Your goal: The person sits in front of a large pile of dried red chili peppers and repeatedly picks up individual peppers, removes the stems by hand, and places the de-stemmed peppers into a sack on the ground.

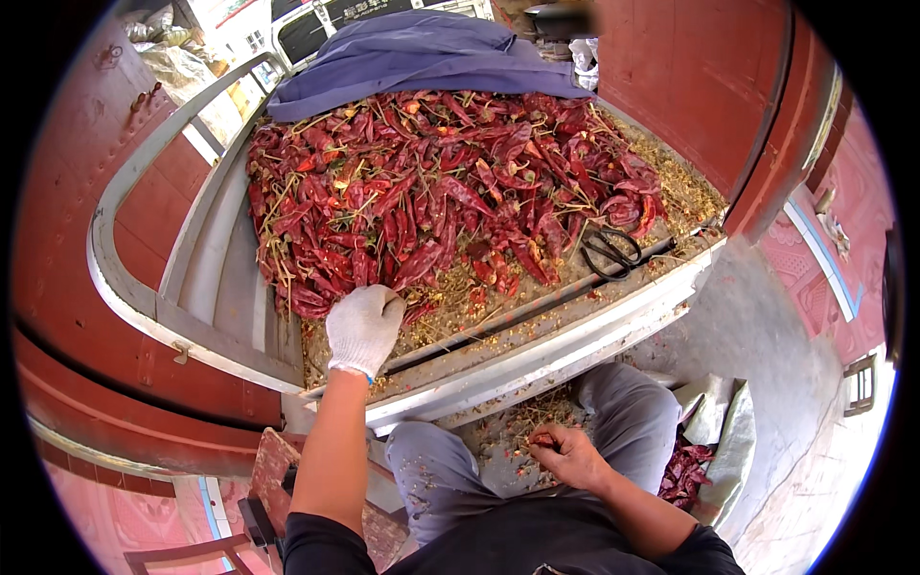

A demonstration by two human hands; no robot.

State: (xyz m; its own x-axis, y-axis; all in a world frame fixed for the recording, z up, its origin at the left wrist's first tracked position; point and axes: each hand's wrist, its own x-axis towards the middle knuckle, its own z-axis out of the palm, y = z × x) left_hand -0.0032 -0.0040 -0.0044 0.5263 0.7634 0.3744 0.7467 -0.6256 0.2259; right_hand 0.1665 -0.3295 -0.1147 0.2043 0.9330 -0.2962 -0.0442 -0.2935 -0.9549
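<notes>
A broad heap of dried red chilies (441, 192), many with stems, lies on a truck bed with a pale metal edge (546, 350). At the near left of the heap, my left hand (366, 328) in a white knit glove has its fingers curled against the chilies; what it grips is hidden. My bare right hand (572, 460) is closed above my lap, with a piece of red dried chili (544, 441) showing at its fingertips. Black-handled scissors (610, 254) rest on the bed's near right edge.
Purple-blue cloth (422, 48) covers the heap's far side. A curved metal rail (120, 225) runs along the left. Yellow seeds and scraps (676, 182) litter the bed. Beside my right leg stands a pale sack (730, 450) with dried chilies in it. Red metal doors (695, 77) flank the bed.
</notes>
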